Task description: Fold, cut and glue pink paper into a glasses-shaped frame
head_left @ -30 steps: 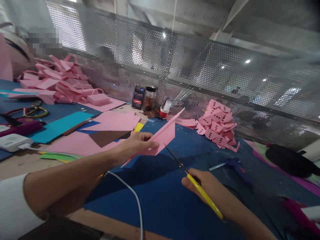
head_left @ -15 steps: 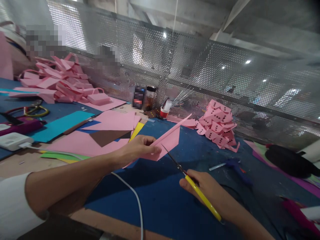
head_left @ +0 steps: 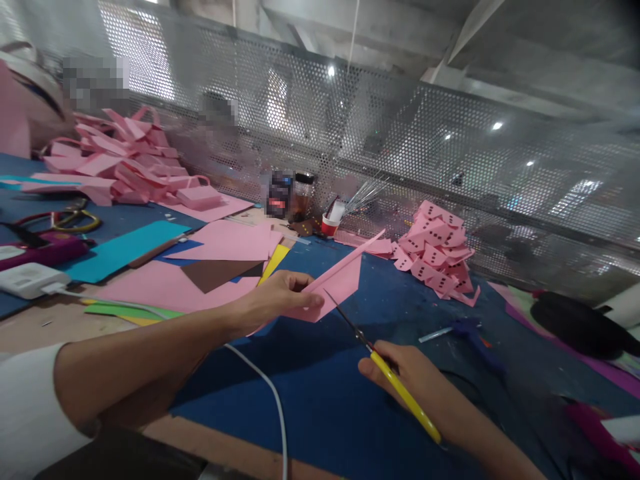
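Observation:
My left hand (head_left: 277, 297) pinches a folded pink paper sheet (head_left: 337, 280) and holds it up over the blue table mat (head_left: 325, 393). My right hand (head_left: 407, 373) grips yellow-handled scissors (head_left: 387, 377). Their dark blades point up and left, with the tips at the lower edge of the pink sheet. Both forearms reach in from the bottom of the view.
A heap of punched pink cut pieces (head_left: 437, 257) lies ahead on the right. Pink folded bags (head_left: 125, 163) pile at the far left. Flat pink, teal and brown sheets (head_left: 220, 250), a white cable (head_left: 273, 400), a white charger (head_left: 27, 280) and jars (head_left: 287, 197) stand before a perforated metal screen.
The pink sheet has shifted slightly right and the scissors have moved up to its lower edge, with the blades closing in on the paper.

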The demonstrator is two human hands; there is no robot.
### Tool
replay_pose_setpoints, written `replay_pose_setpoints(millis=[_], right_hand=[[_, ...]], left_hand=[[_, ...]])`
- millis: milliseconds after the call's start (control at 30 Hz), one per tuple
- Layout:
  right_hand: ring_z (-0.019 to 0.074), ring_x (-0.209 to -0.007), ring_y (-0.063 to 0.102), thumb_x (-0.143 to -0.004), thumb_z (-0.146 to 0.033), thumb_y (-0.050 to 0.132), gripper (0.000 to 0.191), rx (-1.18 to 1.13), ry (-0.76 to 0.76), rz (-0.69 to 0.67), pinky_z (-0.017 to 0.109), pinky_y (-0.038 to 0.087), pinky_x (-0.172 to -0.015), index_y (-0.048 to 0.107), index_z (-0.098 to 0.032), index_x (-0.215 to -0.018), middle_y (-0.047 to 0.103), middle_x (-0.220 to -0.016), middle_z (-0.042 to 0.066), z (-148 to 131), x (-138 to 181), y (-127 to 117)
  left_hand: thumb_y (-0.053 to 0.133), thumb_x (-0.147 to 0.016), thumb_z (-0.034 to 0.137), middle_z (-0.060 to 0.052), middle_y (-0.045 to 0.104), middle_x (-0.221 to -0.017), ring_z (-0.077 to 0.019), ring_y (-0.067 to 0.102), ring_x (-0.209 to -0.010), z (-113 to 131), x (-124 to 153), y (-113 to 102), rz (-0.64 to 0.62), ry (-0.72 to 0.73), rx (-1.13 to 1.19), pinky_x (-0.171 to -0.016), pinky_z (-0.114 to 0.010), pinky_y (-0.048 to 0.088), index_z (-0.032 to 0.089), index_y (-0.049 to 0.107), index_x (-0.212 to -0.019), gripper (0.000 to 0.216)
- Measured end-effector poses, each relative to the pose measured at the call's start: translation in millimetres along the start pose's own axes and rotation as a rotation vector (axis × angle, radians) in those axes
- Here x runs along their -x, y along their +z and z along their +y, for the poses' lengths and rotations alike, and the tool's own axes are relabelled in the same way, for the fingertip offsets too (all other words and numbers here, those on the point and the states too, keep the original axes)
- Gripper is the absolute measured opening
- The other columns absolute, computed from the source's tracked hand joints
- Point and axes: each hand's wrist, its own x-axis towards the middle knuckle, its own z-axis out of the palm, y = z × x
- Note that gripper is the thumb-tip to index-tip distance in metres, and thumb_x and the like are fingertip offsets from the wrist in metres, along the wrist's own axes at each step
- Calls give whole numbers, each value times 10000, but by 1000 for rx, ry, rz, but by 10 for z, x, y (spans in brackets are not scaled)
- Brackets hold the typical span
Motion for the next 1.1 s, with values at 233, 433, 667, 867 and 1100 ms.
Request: replay_pose_setpoints(millis=[233, 433, 667, 867, 1100], right_hand=[[102, -561, 421, -881, -612, 475, 457, 7, 5, 3, 238, 243, -510, 469, -190, -708, 548, -643, -30, -10, -3, 0], [102, -554, 413, -887, -598, 474, 444, 14, 5, 3, 241, 239, -508, 467, -192, -708, 547, -638, -30, 7, -4, 16], [106, -563, 432, -890, -583, 480, 422, 32, 1, 14, 234, 237, -509, 471, -197, -718, 559, -657, -27, 40, 1, 48], [113, -570, 459, -899, -571, 469, 393, 40, -6, 14, 225, 241, -508, 478, -208, -747, 560, -672, -28, 48, 6, 46], [120, -589, 472, -902, -543, 481, 362, 84, -35, 45, 228, 251, -524, 475, -211, -759, 573, -700, -25, 80, 6, 70]], left_hand=[[713, -665, 339, 23, 571, -655, -98, 480, -588, -21, -4, -10, -12, 11, 9, -532, -199, 325, 153, 652, -754, 215], [705, -664, 361, 18, 577, -652, -106, 484, -588, 15, 6, 0, -1, 9, -16, -524, -206, 322, 160, 649, -734, 220], [699, -659, 352, 29, 549, -627, -96, 465, -568, 32, 18, 2, 3, 2, -14, -511, -201, 315, 157, 624, -716, 216], [704, -647, 378, 23, 539, -628, -104, 465, -569, 38, 16, 3, 16, 4, -37, -505, -204, 316, 154, 618, -714, 249], [712, -669, 355, 37, 546, -622, -86, 462, -561, 36, 16, 3, 10, 5, -15, -507, -192, 318, 156, 626, -713, 221]])
